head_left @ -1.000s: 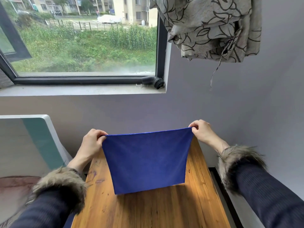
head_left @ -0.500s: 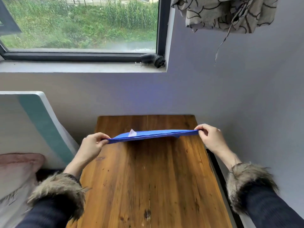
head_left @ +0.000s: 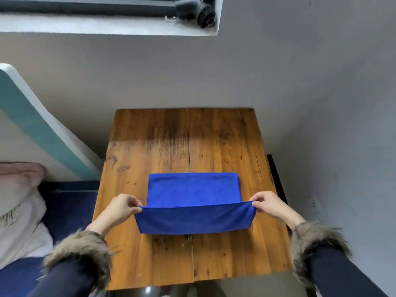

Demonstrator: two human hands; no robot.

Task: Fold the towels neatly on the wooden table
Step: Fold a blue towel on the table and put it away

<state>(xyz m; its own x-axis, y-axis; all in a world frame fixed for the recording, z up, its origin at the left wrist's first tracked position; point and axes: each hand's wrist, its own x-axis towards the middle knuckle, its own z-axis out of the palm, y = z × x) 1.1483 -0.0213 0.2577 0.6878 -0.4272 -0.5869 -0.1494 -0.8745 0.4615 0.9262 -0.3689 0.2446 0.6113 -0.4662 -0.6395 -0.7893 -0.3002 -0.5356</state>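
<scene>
Towel (head_left: 194,189): blue, far half flat mid-surface (head_left: 214,133), near edge lifted taut.
Left hand (head_left: 120,207): fingers pinch the towel's near-left corner.
Right hand (head_left: 270,205): fingers pinch the near-right corner.
Technique: likely carry both corners level to the towel's far edge, matching corners before letting go.

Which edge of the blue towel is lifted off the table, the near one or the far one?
The near edge: the left hand and right hand pinch its corners, raising it. The blue towel's far edge lies flat on the wooden table.
</scene>
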